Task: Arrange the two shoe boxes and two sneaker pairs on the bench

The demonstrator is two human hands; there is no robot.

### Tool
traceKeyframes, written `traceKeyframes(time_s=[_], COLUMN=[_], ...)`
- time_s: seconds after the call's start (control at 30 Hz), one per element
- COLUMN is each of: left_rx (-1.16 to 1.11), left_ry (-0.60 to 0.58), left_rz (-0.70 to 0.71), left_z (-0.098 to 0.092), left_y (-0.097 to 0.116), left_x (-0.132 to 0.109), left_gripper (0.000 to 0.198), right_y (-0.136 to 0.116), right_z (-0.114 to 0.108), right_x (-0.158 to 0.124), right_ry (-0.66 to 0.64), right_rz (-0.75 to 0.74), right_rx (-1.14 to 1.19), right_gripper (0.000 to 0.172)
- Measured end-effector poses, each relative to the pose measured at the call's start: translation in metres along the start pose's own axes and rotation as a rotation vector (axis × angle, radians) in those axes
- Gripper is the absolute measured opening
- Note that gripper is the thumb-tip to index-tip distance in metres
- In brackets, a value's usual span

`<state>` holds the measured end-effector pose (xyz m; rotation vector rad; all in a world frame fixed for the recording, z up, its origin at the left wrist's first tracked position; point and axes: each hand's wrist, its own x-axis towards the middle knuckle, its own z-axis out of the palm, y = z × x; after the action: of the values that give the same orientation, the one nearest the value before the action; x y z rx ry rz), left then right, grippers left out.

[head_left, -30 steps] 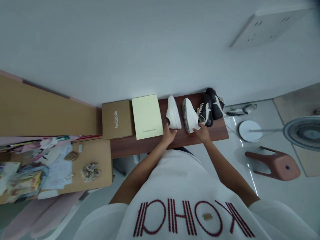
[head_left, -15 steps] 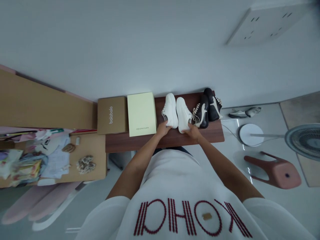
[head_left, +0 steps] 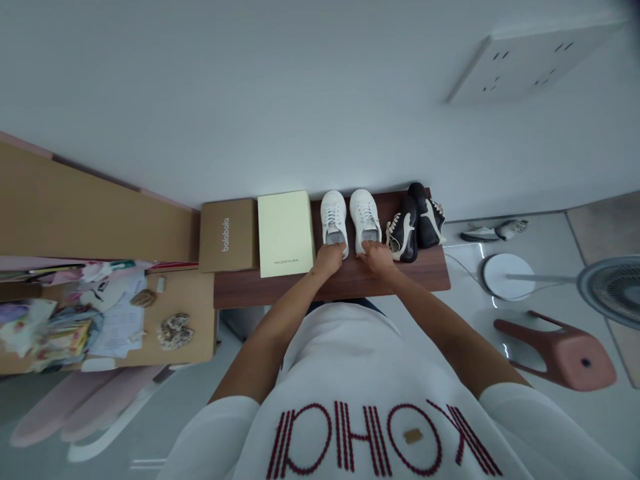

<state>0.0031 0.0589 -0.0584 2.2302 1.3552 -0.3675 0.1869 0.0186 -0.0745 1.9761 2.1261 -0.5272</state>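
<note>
Two white sneakers stand upright, soles down and slightly apart, on a dark brown wooden bench [head_left: 280, 287], toes toward the wall. My left hand [head_left: 330, 258] grips the heel of the left white sneaker [head_left: 333, 215]. The heel of the right white sneaker [head_left: 366, 212] is held by my right hand [head_left: 377, 257]. Just right of it, a pair of black sneakers [head_left: 409, 230] with cream laces leans together. On the left of the white pair are a pale yellow shoebox [head_left: 285, 230] and a brown shoebox [head_left: 229, 233].
A cluttered desk [head_left: 195, 313] adjoins the bench at left. On the floor at right are a pink stool [head_left: 575, 357], a standing fan [head_left: 613, 287] and another pair of shoes [head_left: 495, 231]. A socket panel [head_left: 530, 63] juts from the wall.
Both white sneakers, tilted on their sides before, now stand upright with their openings facing up. My hands have shifted onto the heels, and the view has moved slightly.
</note>
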Motion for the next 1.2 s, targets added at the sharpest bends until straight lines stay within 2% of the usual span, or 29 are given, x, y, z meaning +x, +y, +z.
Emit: traceKeyframes(time_s=[0.33,0.67,0.9,1.07,1.13,1.2], left_rx=[0.105,0.084,0.048,0.037,0.012,-0.075], left_ry=[-0.065,-0.067,-0.049,0.001,0.058,0.121], left_rz=[0.021,-0.001,-0.035,-0.058,-0.038,0.044], left_z=[-0.002,0.007,0.017,0.013,0.009,0.008], left_y=[0.002,0.003,0.009,0.014,0.019,0.032], left_x=[0.005,0.015,0.015,0.015,0.020,0.027], left_gripper=[0.027,0.028,0.027,0.029,0.032,0.032], right_y=[-0.008,-0.013,-0.018,-0.014,0.001,0.029], right_z=[0.016,0.019,0.013,0.005,0.002,0.000], right_x=[0.013,0.022,0.020,0.003,-0.008,-0.019], right_ry=[-0.040,-0.075,-0.063,0.056,0.139,0.223], right_rz=[-0.002,0.026,0.056,0.068,0.091,0.145], right_rx=[-0.010,0.012,0.030,0.100,0.151,0.204], right_gripper=[0.022,0.025,0.025,0.030,0.035,0.039])
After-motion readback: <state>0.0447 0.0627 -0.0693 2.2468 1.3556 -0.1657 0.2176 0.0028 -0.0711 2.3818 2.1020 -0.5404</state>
